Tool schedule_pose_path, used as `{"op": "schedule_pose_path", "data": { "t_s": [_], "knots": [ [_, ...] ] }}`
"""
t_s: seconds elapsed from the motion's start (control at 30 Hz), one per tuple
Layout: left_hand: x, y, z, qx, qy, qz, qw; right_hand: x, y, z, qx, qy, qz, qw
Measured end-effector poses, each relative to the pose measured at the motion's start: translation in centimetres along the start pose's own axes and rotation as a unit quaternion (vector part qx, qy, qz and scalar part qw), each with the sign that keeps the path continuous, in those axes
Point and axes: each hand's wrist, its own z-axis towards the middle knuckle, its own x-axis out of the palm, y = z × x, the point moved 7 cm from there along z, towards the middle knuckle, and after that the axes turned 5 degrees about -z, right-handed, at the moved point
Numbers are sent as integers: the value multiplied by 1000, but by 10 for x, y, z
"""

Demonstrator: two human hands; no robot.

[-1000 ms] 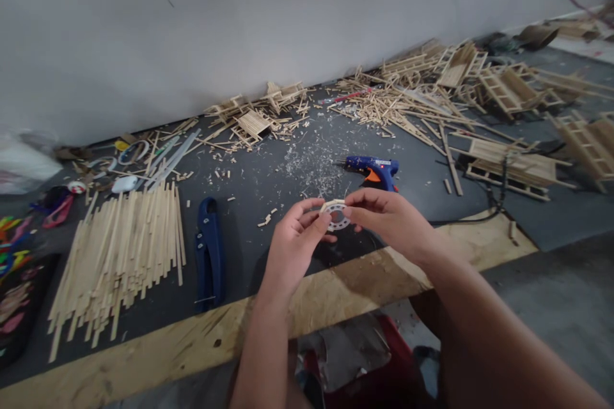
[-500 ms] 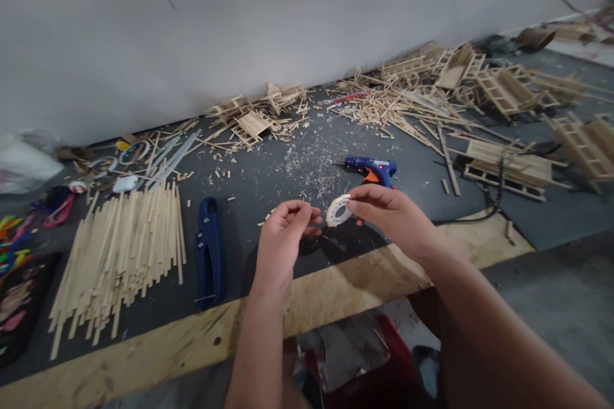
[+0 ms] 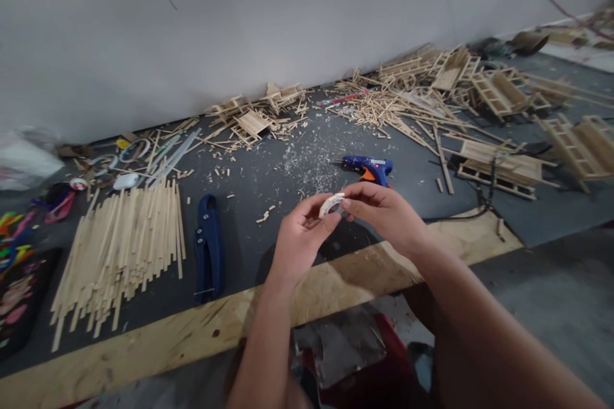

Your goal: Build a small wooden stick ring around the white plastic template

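Observation:
A small pale ring (image 3: 330, 204), with a whitish inner face and what look like wooden pieces around its rim, is held up above the table's front part. My left hand (image 3: 307, 230) grips its left side, thumb in front and fingers behind. On the opposite side, my right hand (image 3: 378, 211) pinches the ring's edge between thumb and fingers. Fingertips of both hands hide part of it. Just behind my right hand lies a blue glue gun (image 3: 367, 166) with an orange trigger and a small red light. Short stick offcuts (image 3: 265, 214) lie left of my left hand.
A blue cutter tool (image 3: 209, 249) lies beside a heap of thin wooden sticks (image 3: 119, 249) on the left. Glue scraps and sticks litter the back. Small wooden models (image 3: 501, 163) and a black cable (image 3: 494, 179) occupy the right. A plywood strip (image 3: 158, 348) edges the table.
My left hand has moved right and closed on the ring, which only my right hand held before. The ring has shifted slightly left and up. The view has turned a little.

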Motion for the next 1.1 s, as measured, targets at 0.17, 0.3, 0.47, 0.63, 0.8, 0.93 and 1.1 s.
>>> {"op": "schedule_pose_path", "data": {
  "t_s": [0.17,0.3,0.47,0.63,0.8,0.93,1.1],
  "knots": [
    [-5,1,2,-1,-11,14,1000,0,2,-2,-1,2,21,1000],
    [-16,3,1,-6,-53,18,998,-19,1,-1,25,-35,36,998],
    [-27,3,-1,-3,-92,2,996,-92,-2,-3,36,-238,-34,970],
    [-30,4,2,-1,-107,-53,993,-103,-29,1,172,-161,-151,960],
    [-29,4,2,11,-110,-62,992,-86,-36,14,133,-217,-104,961],
    [-30,2,2,17,-108,-66,992,-73,-35,21,120,-240,7,963],
    [-30,2,2,9,-99,-99,990,-54,-14,13,81,-187,93,975]
  ]
}}
